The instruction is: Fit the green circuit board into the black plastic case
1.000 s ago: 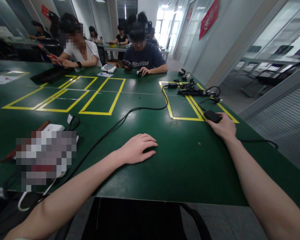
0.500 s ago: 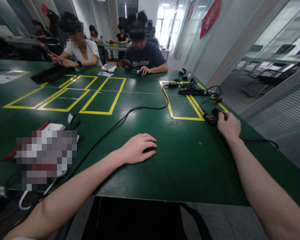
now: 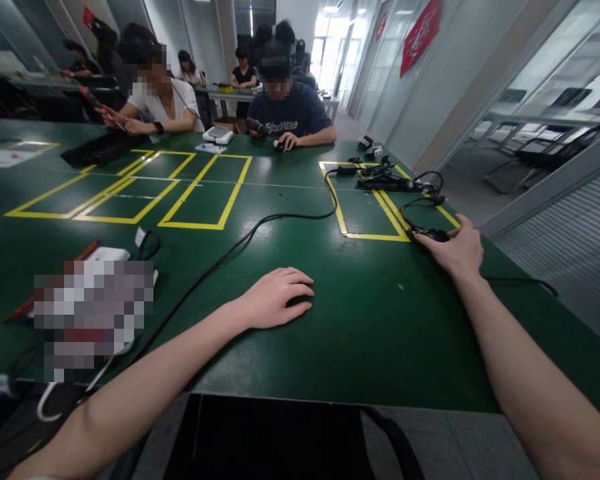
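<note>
My left hand (image 3: 283,297) lies palm down on the green table (image 3: 330,347), fingers stretched out and slightly apart, holding nothing. At the right side of the table, my right hand (image 3: 457,247) is open, with thumb and fingers spread around a small black device (image 3: 436,235). The device lies low on the table, partly hidden by the thumb and hand, so its kind cannot be made out. A thin black cable (image 3: 405,212) runs from near it towards a black folded stand-like item (image 3: 387,181) farther back.
Yellow tape (image 3: 375,237) marks rectangles on the table. A long black cord (image 3: 250,233) crosses it. At left lie a pixelated item (image 3: 95,313) and a reddish-brown stick (image 3: 15,313). Two people sit opposite; one person (image 3: 290,113) handles small items beside a white device (image 3: 218,135).
My right hand has opened from its grip on the black object, thumb and fingers spreading apart; the object now sits lower on the table. My left hand has not moved.
</note>
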The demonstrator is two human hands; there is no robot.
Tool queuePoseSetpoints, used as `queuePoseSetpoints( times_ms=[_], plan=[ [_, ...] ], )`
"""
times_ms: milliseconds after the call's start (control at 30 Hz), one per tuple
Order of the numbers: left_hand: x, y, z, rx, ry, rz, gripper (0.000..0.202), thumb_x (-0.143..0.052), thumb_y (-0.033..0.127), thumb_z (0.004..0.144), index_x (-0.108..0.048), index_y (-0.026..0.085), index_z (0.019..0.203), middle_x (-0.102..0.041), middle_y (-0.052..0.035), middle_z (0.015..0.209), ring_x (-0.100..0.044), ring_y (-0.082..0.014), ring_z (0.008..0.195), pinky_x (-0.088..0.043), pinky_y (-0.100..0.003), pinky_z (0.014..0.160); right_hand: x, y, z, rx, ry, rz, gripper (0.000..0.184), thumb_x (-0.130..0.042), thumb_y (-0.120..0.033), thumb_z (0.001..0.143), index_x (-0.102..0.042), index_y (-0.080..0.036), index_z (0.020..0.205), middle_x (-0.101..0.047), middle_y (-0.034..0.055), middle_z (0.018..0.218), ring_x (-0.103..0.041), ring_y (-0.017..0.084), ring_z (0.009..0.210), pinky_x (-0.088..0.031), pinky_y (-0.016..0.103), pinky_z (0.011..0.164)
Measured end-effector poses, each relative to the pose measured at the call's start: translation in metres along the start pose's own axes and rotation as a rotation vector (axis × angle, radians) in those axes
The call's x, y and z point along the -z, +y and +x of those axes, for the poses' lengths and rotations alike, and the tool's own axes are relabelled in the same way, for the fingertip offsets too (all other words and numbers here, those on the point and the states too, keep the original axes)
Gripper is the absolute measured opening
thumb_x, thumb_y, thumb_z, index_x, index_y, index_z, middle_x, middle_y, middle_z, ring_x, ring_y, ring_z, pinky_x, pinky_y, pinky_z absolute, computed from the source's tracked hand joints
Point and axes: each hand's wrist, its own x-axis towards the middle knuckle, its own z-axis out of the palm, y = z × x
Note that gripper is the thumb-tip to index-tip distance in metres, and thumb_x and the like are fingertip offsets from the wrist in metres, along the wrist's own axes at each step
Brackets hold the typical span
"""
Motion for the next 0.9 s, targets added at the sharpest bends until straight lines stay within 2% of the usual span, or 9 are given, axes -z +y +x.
queuePoseSetpoints(
  times_ms=[100,167,267,367,433,500,667,900],
  plan=[
    [0.000,0.000,-0.001,0.000,-0.001,-0.004,0.022,-0.061,0.032,0.102,-0.076,0.020,0.113,-0.072,-0.0100,0.132,-0.066,-0.0264,0.125,-0.053,-0.045,0.109,0.010,-0.013,-0.006,-0.140,-0.025,0.058,0.086,-0.085,-0.043,0.074,-0.046,-0.017,0.146,-0.057,0.0066,0.096,-0.055,0.027,0.090,-0.039,0.036,0.076],
    [0.000,0.000,-0.001,-0.001,0.001,-0.006,0.023,-0.060,0.033,0.102,-0.076,0.020,0.113,-0.072,-0.0102,0.132,-0.065,-0.0264,0.125,-0.052,-0.046,0.109,0.014,-0.019,-0.008,-0.152,-0.036,0.095,0.083,-0.087,-0.039,0.072,-0.048,-0.018,0.143,-0.053,0.0026,0.091,-0.053,0.025,0.087,-0.039,0.035,0.075],
    [0.000,0.000,-0.001,-0.003,0.000,-0.003,0.022,-0.061,0.033,0.102,-0.076,0.020,0.113,-0.072,-0.0098,0.132,-0.066,-0.0262,0.125,-0.053,-0.045,0.109,0.017,-0.022,-0.010,-0.140,-0.009,0.111,0.062,-0.083,-0.037,0.076,-0.056,-0.018,0.129,-0.051,0.0019,0.089,-0.052,0.024,0.085,-0.039,0.035,0.076],
    [0.000,0.000,-0.001,0.002,-0.003,-0.002,0.021,-0.063,0.032,0.101,-0.076,0.019,0.113,-0.072,-0.0097,0.132,-0.066,-0.0265,0.125,-0.052,-0.045,0.109,0.017,-0.022,-0.010,-0.085,-0.026,0.063,0.030,-0.077,-0.038,0.082,-0.062,-0.021,0.101,-0.055,0.0046,0.090,-0.052,0.023,0.083,-0.038,0.035,0.073],
    [0.001,0.000,0.000,0.001,-0.006,-0.003,0.022,-0.062,0.032,0.101,-0.075,0.019,0.113,-0.072,-0.0104,0.132,-0.065,-0.0266,0.125,-0.052,-0.045,0.109,0.017,-0.021,-0.009,-0.059,-0.094,0.019,0.021,-0.075,-0.038,0.083,-0.060,-0.023,0.085,-0.058,0.0055,0.085,-0.052,0.023,0.080,-0.037,0.035,0.070],
    [0.001,0.001,0.000,0.000,-0.008,0.000,0.023,-0.061,0.032,0.102,-0.075,0.019,0.113,-0.072,-0.0105,0.131,-0.065,-0.0263,0.125,-0.053,-0.045,0.109,0.016,-0.021,-0.008,-0.050,-0.144,0.000,0.019,-0.074,-0.035,0.082,-0.059,-0.024,0.078,-0.061,0.0057,0.082,-0.053,0.024,0.078,-0.035,0.035,0.069],
    [0.001,0.001,-0.001,0.005,-0.008,0.001,0.022,-0.061,0.033,0.102,-0.075,0.021,0.113,-0.072,-0.0096,0.132,-0.066,-0.0261,0.124,-0.053,-0.045,0.108,0.014,-0.023,-0.006,-0.047,-0.169,0.025,0.012,-0.073,-0.030,0.081,-0.064,-0.022,0.080,-0.067,0.0067,0.085,-0.057,0.025,0.080,-0.036,0.035,0.069],
    [0.003,0.002,-0.001,0.007,-0.012,-0.004,0.021,-0.063,0.031,0.101,-0.075,0.019,0.113,-0.072,-0.0103,0.133,-0.065,-0.0269,0.125,-0.052,-0.046,0.110,0.012,-0.024,-0.009,-0.067,-0.152,0.093,0.016,-0.073,-0.025,0.077,-0.061,-0.023,0.088,-0.065,0.0029,0.083,-0.057,0.022,0.077,-0.037,0.032,0.067]
  ],
)
